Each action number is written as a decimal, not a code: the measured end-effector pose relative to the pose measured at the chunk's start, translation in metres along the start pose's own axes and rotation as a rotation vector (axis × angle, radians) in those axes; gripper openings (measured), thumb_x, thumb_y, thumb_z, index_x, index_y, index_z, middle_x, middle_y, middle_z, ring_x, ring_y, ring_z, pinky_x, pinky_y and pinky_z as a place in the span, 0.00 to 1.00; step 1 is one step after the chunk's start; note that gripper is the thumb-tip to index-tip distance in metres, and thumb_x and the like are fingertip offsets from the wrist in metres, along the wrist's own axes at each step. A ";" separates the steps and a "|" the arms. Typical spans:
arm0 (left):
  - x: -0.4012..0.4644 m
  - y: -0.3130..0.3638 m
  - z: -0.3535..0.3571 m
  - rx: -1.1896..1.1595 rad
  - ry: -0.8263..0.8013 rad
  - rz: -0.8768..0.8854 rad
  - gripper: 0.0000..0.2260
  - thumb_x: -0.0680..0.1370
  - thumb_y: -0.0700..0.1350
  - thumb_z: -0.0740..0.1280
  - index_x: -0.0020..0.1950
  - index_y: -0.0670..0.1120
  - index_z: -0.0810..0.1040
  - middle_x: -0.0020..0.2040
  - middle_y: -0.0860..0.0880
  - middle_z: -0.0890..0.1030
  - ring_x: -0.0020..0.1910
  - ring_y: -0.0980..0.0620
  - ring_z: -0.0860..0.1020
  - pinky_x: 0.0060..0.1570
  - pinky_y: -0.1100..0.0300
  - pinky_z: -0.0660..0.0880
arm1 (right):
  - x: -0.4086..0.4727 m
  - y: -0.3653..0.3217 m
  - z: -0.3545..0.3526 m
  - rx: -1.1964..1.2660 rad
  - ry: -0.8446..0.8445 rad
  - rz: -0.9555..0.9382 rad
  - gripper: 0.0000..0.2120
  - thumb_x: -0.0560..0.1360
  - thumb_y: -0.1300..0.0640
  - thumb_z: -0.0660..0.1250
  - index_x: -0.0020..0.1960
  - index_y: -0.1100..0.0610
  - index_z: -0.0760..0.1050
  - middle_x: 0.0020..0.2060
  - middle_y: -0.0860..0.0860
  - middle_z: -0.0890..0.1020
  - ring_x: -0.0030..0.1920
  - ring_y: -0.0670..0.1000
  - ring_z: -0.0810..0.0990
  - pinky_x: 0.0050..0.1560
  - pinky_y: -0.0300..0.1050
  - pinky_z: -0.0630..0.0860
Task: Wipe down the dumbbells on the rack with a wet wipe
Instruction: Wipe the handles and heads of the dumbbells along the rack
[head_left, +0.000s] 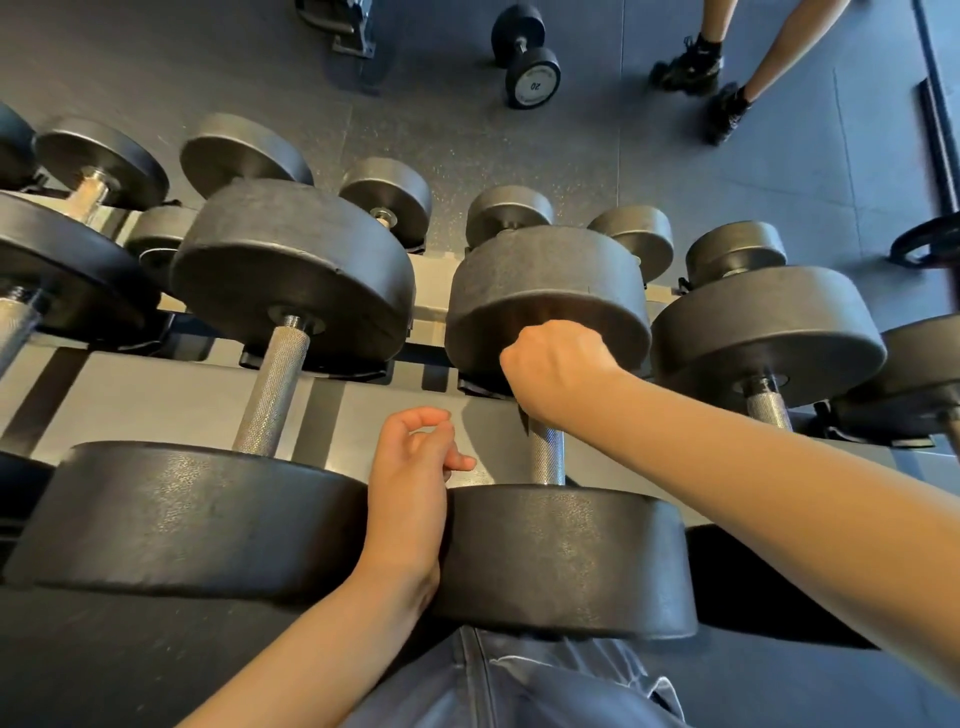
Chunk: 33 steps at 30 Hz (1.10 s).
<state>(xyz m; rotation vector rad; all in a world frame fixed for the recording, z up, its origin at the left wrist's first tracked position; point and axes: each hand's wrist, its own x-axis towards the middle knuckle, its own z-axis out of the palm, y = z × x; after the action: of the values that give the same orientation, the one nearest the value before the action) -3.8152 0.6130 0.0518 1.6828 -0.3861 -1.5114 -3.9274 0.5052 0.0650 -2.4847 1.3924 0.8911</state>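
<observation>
Head view is looking down over a dumbbell rack (156, 379), and everything below is being placed against the middle dumbbell (550, 551) — the one lying directly in front of the person. To its left, a larger dumbbell (270, 384) is resting with its knurled handle bare. Just left of the middle dumbbell's near head, the left hand (410, 483) is sitting in the gap between the two near heads, its wrist lying against that head, its fingers loosely curled and holding nothing. Over the far end of the middle dumbbell's handle (546, 457), the right hand (558, 369) is closing into a fist around the bar, close against the far head; a wet wipe cannot be made out inside the grip. To the right, another dumbbell (769, 338) is sitting on the rack. Far beyond the middle dumbbell, a small dumbbell (527, 54) marked 20 is lying on the floor (675, 171), and right of it another person's legs (727, 62) in dark shoes are standing.
</observation>
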 end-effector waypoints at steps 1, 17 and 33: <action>0.000 0.000 0.000 -0.002 0.002 -0.001 0.07 0.81 0.40 0.60 0.50 0.50 0.75 0.33 0.50 0.74 0.40 0.52 0.77 0.45 0.61 0.71 | 0.001 -0.002 0.001 -0.008 0.009 0.007 0.10 0.77 0.60 0.65 0.57 0.60 0.78 0.44 0.55 0.80 0.47 0.56 0.80 0.44 0.48 0.77; -0.006 -0.002 -0.002 0.074 -0.032 0.078 0.05 0.80 0.43 0.63 0.46 0.46 0.77 0.31 0.53 0.75 0.43 0.50 0.77 0.53 0.55 0.72 | -0.035 0.031 0.065 1.855 0.174 0.424 0.17 0.81 0.64 0.56 0.52 0.47 0.79 0.50 0.46 0.81 0.53 0.47 0.79 0.57 0.44 0.77; -0.014 -0.001 0.000 0.502 -0.107 0.606 0.07 0.80 0.45 0.60 0.50 0.57 0.73 0.42 0.56 0.78 0.43 0.57 0.77 0.43 0.73 0.70 | -0.010 0.049 0.033 0.282 0.107 -0.205 0.18 0.81 0.57 0.57 0.68 0.43 0.69 0.51 0.50 0.81 0.48 0.49 0.79 0.53 0.43 0.77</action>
<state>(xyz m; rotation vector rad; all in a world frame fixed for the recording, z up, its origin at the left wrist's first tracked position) -3.8190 0.6228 0.0603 1.6314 -1.2916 -1.0956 -3.9856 0.4987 0.0511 -2.4283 1.1705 0.4905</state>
